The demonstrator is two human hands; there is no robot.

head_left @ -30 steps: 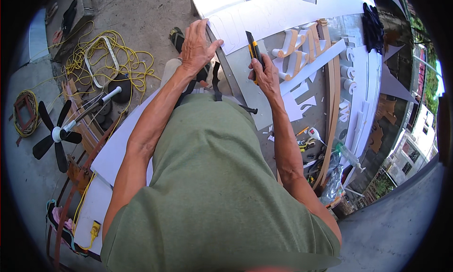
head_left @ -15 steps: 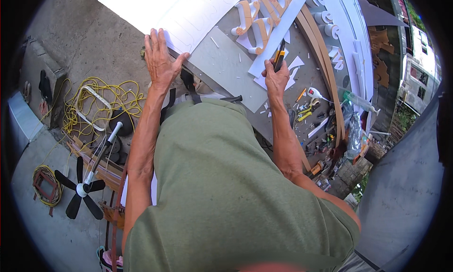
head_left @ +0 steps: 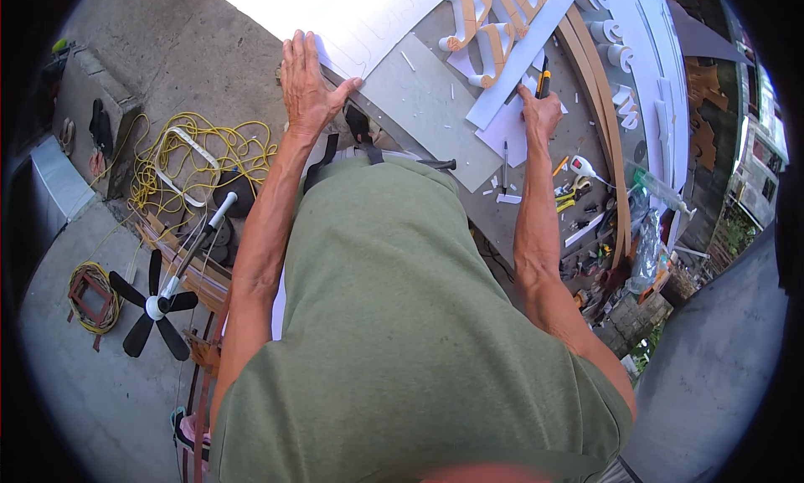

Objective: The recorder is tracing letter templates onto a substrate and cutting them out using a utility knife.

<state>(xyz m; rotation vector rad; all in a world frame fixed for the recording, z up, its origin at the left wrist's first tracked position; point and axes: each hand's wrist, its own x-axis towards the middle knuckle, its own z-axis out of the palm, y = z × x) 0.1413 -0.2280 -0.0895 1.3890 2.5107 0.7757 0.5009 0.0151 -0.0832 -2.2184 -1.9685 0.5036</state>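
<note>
My left hand (head_left: 311,89) lies flat, fingers stretched and thumb spread, at the near corner of a large white sheet (head_left: 360,18) with faint letter outlines. In my right hand (head_left: 542,115) is a yellow-and-black utility knife (head_left: 544,81), pointing away from me. That hand is over the worktable beside a white offcut (head_left: 505,133), its thumb side close to the offcut; whether they touch I cannot tell. A long white strip (head_left: 526,52) slants just beyond it. Below the offcut lies a slim pen-like tool (head_left: 505,166).
White-sided letters with tan faces (head_left: 477,35) stand at the far side. Curved brown strips (head_left: 599,106) cross the table, near pliers (head_left: 568,202) and a white glue gun (head_left: 582,166). On the left are a tangled yellow cord (head_left: 201,169) and a black-bladed fan (head_left: 152,307).
The whole view has shifted, moving the scene rightward. My right hand, still holding the knife, has come nearer the white offcut, which shows more fully. My left hand stays on the sheet.
</note>
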